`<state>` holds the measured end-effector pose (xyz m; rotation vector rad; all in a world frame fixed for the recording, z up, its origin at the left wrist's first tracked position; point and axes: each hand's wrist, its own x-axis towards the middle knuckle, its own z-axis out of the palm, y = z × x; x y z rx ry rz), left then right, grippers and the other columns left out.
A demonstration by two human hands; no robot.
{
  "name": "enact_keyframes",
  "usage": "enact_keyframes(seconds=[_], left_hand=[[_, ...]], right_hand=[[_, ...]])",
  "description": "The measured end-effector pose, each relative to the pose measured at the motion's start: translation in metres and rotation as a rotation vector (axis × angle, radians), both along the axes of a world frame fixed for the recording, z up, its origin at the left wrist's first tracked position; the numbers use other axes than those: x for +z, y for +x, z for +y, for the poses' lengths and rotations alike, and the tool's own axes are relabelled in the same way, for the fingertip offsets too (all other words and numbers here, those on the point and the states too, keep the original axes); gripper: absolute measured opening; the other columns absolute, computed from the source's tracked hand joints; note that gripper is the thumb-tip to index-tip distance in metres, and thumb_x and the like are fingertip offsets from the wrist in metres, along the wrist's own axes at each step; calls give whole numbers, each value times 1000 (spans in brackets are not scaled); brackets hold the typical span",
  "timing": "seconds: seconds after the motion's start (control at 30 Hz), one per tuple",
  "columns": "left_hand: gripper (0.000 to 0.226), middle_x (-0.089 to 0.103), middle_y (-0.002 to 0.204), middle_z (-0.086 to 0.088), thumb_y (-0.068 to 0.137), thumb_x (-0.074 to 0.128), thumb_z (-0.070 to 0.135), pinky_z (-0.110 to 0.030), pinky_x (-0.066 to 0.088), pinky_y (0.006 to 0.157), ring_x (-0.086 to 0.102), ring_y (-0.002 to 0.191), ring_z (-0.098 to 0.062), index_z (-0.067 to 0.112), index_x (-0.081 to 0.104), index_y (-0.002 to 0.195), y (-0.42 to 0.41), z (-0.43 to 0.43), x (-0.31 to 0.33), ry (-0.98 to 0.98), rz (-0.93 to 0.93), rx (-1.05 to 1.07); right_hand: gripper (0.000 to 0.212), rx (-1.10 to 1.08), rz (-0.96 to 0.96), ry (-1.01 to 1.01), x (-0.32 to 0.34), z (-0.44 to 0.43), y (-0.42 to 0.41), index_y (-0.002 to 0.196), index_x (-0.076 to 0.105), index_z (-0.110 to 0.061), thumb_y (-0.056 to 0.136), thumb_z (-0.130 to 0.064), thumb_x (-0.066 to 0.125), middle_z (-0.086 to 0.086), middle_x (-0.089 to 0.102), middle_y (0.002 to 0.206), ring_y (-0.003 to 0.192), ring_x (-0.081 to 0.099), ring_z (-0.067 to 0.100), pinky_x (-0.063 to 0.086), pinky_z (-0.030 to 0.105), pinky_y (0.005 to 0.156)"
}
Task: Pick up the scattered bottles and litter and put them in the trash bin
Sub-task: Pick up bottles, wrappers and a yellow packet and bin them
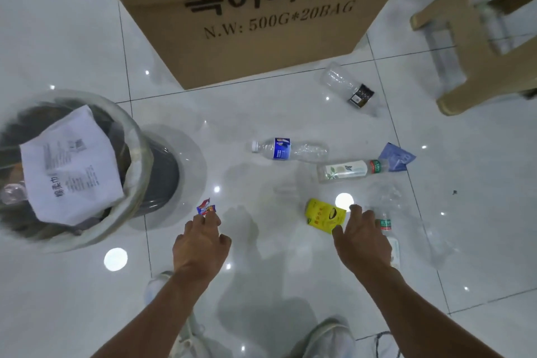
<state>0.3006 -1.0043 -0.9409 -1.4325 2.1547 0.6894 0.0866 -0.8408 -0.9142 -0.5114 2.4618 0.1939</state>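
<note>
The trash bin (136,136) stands at the left, lined with clear plastic and holding a printed white sheet. My left hand (202,237) pinches a small red and blue wrapper (205,207) just right of the bin. My right hand (361,237) has its fingers spread at the right edge of a yellow packet (322,214) on the floor. A blue-label bottle (286,149), a white-label bottle (348,170), a blue wrapper (396,157), a clear bottle with a dark label (345,86) and a crushed clear bottle (389,206) lie scattered on the tiles.
A big cardboard box (255,14) stands behind the litter. A beige plastic stool (476,38) is at the back right. My two shoes (328,337) are at the bottom edge. The glossy white tiles reflect ceiling lights.
</note>
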Motion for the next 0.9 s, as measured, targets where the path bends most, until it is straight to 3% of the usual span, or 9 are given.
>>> enact_keyframes(seconds=[0.17,0.27,0.43,0.57,0.77,0.9], left_hand=[[39,50,116,0,88,51,27,-34,46,82,47,107,-20,21,45,126,-40,-26,-56,-97,39,-136],[55,41,133,-5,89,52,35,-39,46,88,40,120,-25,19,35,138,-76,-33,-97,-189,54,-243],[94,14,159,-6,81,61,56,-53,28,109,12,146,-29,21,10,152,-141,-34,-150,-363,170,-358],[113,0,162,-7,75,56,72,-56,9,117,-4,149,-32,22,-8,153,-184,-37,-175,-482,223,-542],[98,17,151,-16,87,54,57,-57,23,111,11,144,-35,24,-13,151,-169,-25,-191,-389,104,-681],[71,35,131,-14,89,59,35,-46,39,97,36,123,-31,20,17,144,-152,-20,-187,-365,82,-626]], right_hand=[[48,-1,60,-20,-60,-20,-44,135,34,-14,93,-32,47,13,44,126,117,45,32,42,41,87],[59,-12,102,-62,-102,-24,-66,142,28,-18,90,-31,52,13,40,135,120,43,35,42,45,92],[74,-14,161,-99,-157,-21,-95,149,16,-29,87,-32,57,14,17,153,133,29,38,37,52,100],[67,-215,150,-177,-178,-16,-108,151,11,-31,93,-40,44,19,10,155,127,38,44,37,49,101],[64,-107,82,-163,-181,-7,-115,152,10,-35,96,-52,36,23,11,154,126,41,46,36,51,102],[62,-173,40,-249,-180,-15,-113,151,18,-33,96,-53,39,24,13,153,123,46,46,37,48,104]])
